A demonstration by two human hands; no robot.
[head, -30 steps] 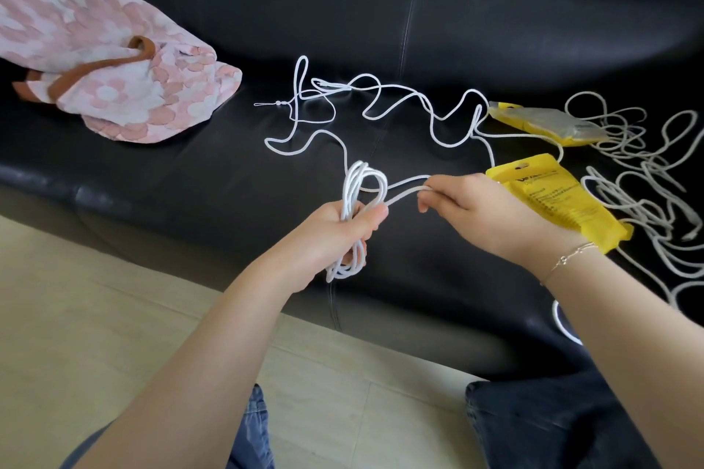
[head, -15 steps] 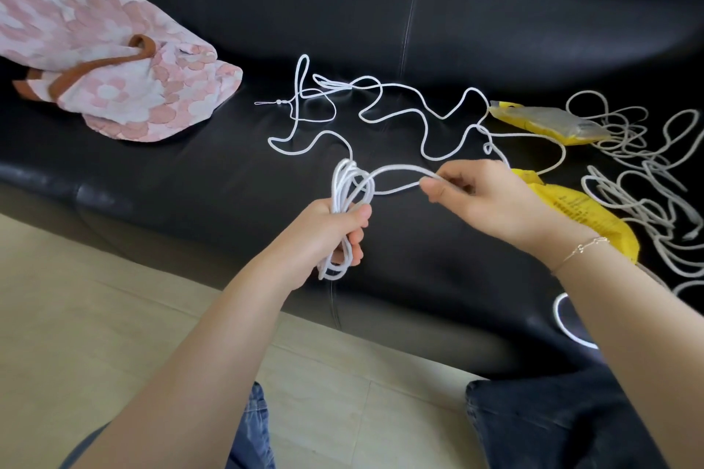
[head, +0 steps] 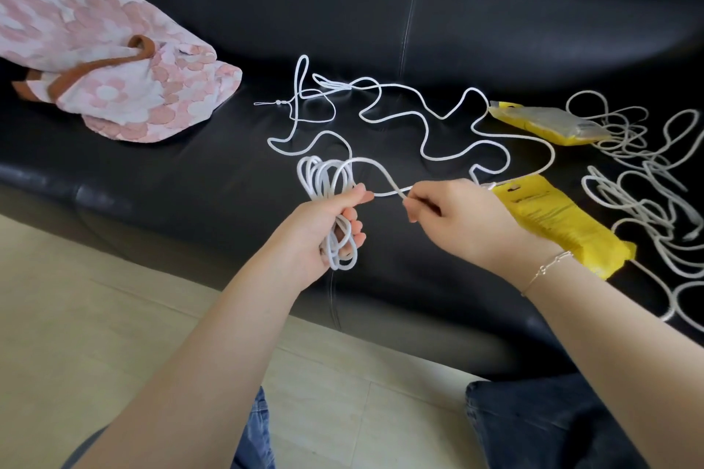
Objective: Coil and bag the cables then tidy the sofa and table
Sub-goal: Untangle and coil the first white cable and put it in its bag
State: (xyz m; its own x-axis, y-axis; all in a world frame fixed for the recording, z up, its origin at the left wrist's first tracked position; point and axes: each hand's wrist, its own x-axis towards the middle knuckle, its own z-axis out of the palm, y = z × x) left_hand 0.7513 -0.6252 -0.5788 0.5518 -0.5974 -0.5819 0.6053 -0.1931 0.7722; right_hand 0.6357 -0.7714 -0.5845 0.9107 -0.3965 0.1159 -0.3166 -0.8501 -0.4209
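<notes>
A long white cable [head: 423, 133] snakes over the black sofa seat [head: 190, 179]. My left hand [head: 324, 228] grips a coil of several loops of this cable [head: 320, 179], held upright above the seat's front edge. To its right my right hand [head: 453, 213] pinches the free strand that arcs out of the coil. A yellow pouch [head: 564, 225] lies just behind my right wrist. A second yellow pouch [head: 548, 122] lies farther back. A tangle of other white cables [head: 647, 179] spreads at the far right.
A pink flowered cloth bag [head: 114, 80] with a brown strap lies at the left of the seat. The sofa backrest [head: 419, 11] rises behind. Pale floor tiles [head: 95, 335] run in front, and my knees in jeans [head: 552, 426] show at the bottom.
My right hand has laid another loop of strand over the coil and moved back toward my left hand. The loose cable on the seat has drawn in a little.
</notes>
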